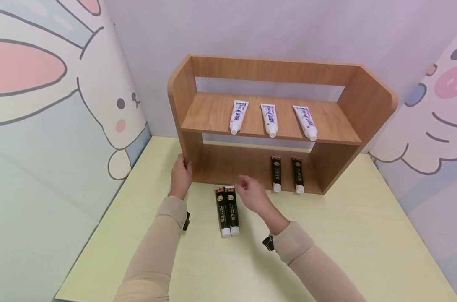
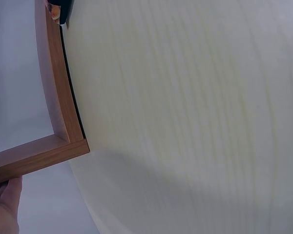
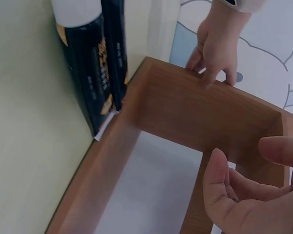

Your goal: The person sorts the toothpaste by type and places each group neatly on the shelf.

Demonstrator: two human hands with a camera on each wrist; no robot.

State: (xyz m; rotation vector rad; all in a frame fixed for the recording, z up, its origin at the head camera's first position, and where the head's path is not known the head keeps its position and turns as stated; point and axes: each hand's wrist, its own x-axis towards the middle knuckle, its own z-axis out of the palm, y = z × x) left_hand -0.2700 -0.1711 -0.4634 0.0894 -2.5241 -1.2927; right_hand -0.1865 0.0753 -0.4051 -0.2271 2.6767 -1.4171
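My left hand (image 1: 180, 179) grips the left side panel of a two-tier wooden shelf (image 1: 224, 161); the right wrist view shows its fingers (image 3: 208, 78) over the panel's edge. My right hand (image 1: 253, 195), its fingers loosely bent and holding nothing, hovers by the shelf's front edge. Just left of it, two black toothpaste tubes (image 1: 232, 212) lie side by side on the table, white caps toward me. In the right wrist view, a gap separates the thumb and fingers of the right hand (image 3: 254, 195).
Two more black toothpaste tubes (image 1: 276, 173) lie apart on the right of the lower tier. Three white toothpaste tubes (image 1: 269, 119) are spaced along the upper tier, caps forward. The pale yellow table (image 1: 349, 235) meets cartoon-printed walls (image 1: 62, 176) at its sides.
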